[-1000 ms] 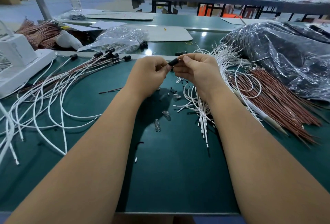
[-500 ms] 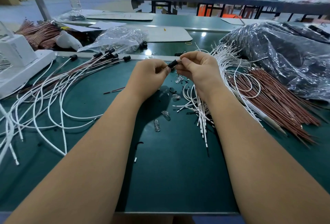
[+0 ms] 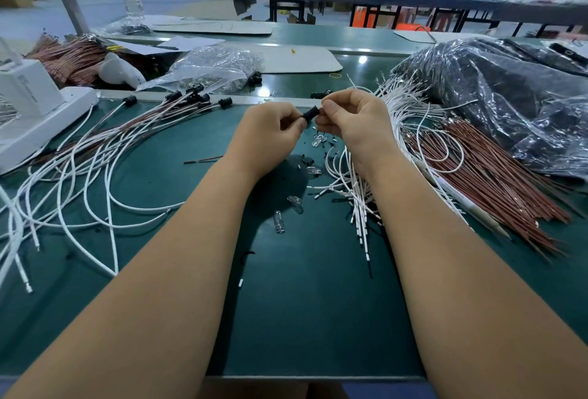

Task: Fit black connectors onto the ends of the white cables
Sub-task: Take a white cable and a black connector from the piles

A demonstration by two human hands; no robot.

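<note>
A small black connector [image 3: 310, 113] is held above the green table between both hands. My left hand [image 3: 270, 131] pinches its lower end with curled fingers, and my right hand [image 3: 353, 121] pinches its upper end. Whether a cable end sits in it is hidden by the fingers. Loose white cables [image 3: 359, 195] lie under my right wrist and fan toward the back right. To the left lies a spread of white cables with black connectors fitted [image 3: 194, 97] on their far ends.
A bundle of brown wires [image 3: 483, 175] lies on the right beside a dark plastic bag [image 3: 509, 102]. Small glass bulbs [image 3: 279, 222] and black bits are scattered mid-table. A white machine [image 3: 35, 109] stands far left, a clear bag [image 3: 210, 67] of parts behind.
Both hands have stayed together on the connector, shifting slightly; the connector sits a little more tilted between the fingertips.
</note>
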